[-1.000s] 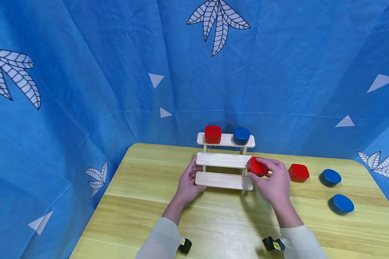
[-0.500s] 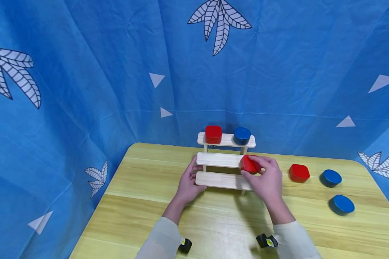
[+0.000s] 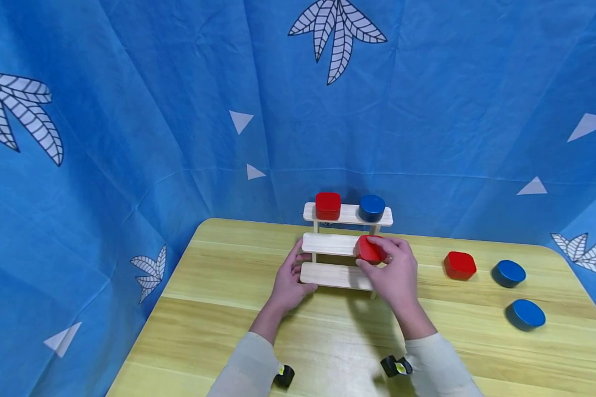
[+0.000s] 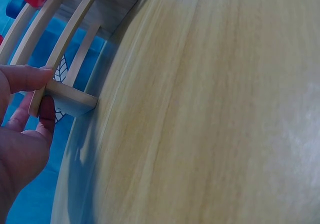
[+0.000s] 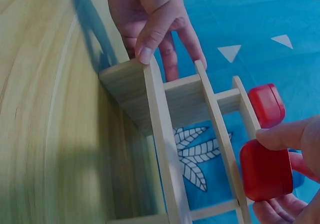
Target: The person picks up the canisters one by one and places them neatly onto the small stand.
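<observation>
A three-tier wooden display rack [image 3: 328,243] stands near the back of the table. My left hand [image 3: 287,285] grips the left end of its lowest shelf, thumb on one side and fingers on the other, as the left wrist view also shows. In my right hand [image 3: 396,274] is a red rounded-square box [image 3: 367,251], pinched between thumb and fingers. That box is at the right part of the middle shelf; in the right wrist view its base is right at the plank. The top shelf carries another red box [image 3: 328,205] on the left and a blue round box [image 3: 372,208] on the right.
To the right on the wooden table [image 3: 218,309] lie a third red box [image 3: 459,266] and two blue round boxes, one farther back [image 3: 509,273] and one nearer [image 3: 525,315]. A blue patterned cloth [image 3: 318,132] hangs behind the table and along its left side.
My right hand has moved left with the red box, from beyond the middle shelf's right end to over that shelf. My left hand keeps its grip on the rack.
</observation>
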`<action>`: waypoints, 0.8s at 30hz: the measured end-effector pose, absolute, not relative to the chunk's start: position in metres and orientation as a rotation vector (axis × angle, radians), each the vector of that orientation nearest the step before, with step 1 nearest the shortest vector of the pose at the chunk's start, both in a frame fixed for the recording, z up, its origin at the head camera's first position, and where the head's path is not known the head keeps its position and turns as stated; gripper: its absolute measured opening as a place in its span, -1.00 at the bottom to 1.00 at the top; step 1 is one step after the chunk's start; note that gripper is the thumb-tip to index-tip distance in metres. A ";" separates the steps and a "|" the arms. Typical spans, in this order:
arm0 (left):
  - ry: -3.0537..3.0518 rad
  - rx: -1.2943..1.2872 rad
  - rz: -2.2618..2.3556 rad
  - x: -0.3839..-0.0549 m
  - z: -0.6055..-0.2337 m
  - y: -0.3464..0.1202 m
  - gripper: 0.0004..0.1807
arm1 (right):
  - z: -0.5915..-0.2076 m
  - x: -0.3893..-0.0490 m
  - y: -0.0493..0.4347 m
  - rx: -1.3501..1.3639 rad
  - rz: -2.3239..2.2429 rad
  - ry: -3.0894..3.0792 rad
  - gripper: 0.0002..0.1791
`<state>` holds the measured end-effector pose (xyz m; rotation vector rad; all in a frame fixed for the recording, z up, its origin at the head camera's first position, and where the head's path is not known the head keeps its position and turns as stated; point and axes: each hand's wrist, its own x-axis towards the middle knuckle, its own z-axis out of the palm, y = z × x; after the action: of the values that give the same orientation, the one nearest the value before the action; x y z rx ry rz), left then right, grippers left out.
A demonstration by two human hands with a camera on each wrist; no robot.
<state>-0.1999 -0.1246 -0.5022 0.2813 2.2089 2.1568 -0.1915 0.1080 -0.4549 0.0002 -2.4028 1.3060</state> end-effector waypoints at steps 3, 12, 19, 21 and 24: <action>2.212 0.277 2.152 -0.201 -0.503 -0.124 0.21 | -0.455 -0.193 0.102 0.020 1.311 -2.392 -0.41; 2.226 0.247 2.151 -0.214 -0.531 -0.125 0.28 | -0.454 -0.195 0.091 0.025 1.288 -2.407 -0.39; 2.243 0.255 2.137 -0.211 -0.526 -0.125 0.27 | -0.455 -0.197 0.083 0.030 1.285 -2.415 -0.39; 2.248 0.261 2.135 -0.211 -0.526 -0.125 0.27 | -0.455 -0.197 0.081 0.032 1.281 -2.418 -0.39; 2.241 0.246 2.134 -0.211 -0.525 -0.125 0.27 | -0.455 -0.197 0.079 0.029 1.274 -2.426 -0.38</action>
<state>-0.2108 -0.1250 -0.5251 0.2458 2.2407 2.1341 -0.1972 0.0789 -0.4550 0.0290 -2.4264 1.2745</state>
